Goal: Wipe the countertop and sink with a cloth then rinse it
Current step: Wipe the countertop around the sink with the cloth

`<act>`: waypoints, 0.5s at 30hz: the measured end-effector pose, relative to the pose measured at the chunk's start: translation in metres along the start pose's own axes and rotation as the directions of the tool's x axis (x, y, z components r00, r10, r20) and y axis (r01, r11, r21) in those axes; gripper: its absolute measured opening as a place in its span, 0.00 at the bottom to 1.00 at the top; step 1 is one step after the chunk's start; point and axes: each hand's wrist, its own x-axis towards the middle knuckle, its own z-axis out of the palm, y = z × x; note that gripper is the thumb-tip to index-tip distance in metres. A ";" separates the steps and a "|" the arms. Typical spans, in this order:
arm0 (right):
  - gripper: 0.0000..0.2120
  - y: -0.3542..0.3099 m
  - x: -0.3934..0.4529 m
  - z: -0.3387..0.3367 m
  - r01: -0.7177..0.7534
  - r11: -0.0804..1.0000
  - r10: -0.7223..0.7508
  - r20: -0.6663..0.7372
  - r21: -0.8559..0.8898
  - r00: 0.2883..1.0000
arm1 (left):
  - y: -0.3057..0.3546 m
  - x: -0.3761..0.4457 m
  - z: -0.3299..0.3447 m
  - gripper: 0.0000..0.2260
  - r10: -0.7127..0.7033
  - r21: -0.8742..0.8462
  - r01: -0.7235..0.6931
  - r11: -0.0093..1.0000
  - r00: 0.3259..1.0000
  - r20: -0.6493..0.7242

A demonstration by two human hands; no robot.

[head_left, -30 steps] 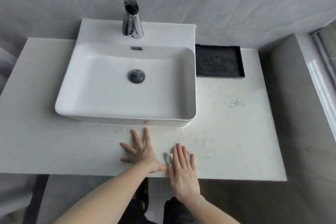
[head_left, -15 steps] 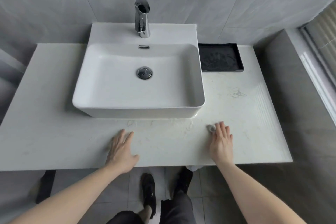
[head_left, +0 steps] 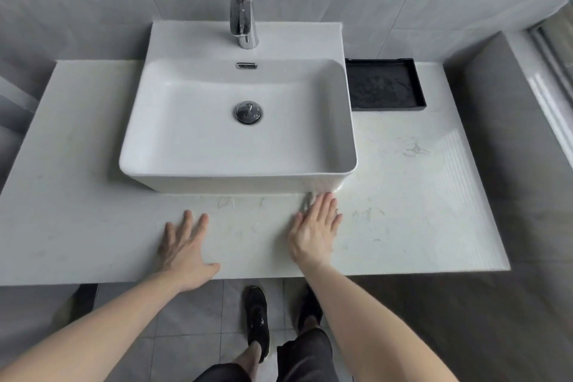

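Note:
A white vessel sink (head_left: 235,179) stands on the pale marble countertop (head_left: 403,195), with a chrome faucet (head_left: 243,9) at its back and a drain plug (head_left: 248,112) in the basin. My right hand (head_left: 314,228) lies flat on the counter just in front of the sink's front right corner. It presses down a small greyish cloth (head_left: 307,201), and only an edge of the cloth shows past my fingertips. My left hand (head_left: 183,245) rests flat on the counter near the front edge, fingers spread, holding nothing.
A black rectangular tray (head_left: 417,87) sits on the counter to the right of the sink, against the grey tiled wall. A grey ledge and a window frame run along the right side. My feet stand on the tiled floor below the counter edge.
My right hand has slid the cloth left and away from me, from the right part of the counter to the sink's front corner. My left hand has stayed planted on the counter.

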 end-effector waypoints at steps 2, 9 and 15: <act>0.32 -0.010 -0.019 0.012 0.164 0.985 -0.159 0.080 -0.061 0.984 | 0.000 0.000 -0.001 0.53 0.003 0.007 -0.003 1.000 1.000 0.002; 0.34 0.021 -0.016 -0.005 0.342 0.932 -0.322 0.160 -0.123 0.933 | 0.001 -0.001 -0.004 0.54 0.007 0.022 -0.007 1.000 1.000 0.005; 0.32 0.104 0.014 -0.061 0.142 0.980 -0.137 0.040 -0.141 0.990 | 0.001 -0.003 -0.006 0.54 0.013 0.025 -0.014 1.000 1.000 0.012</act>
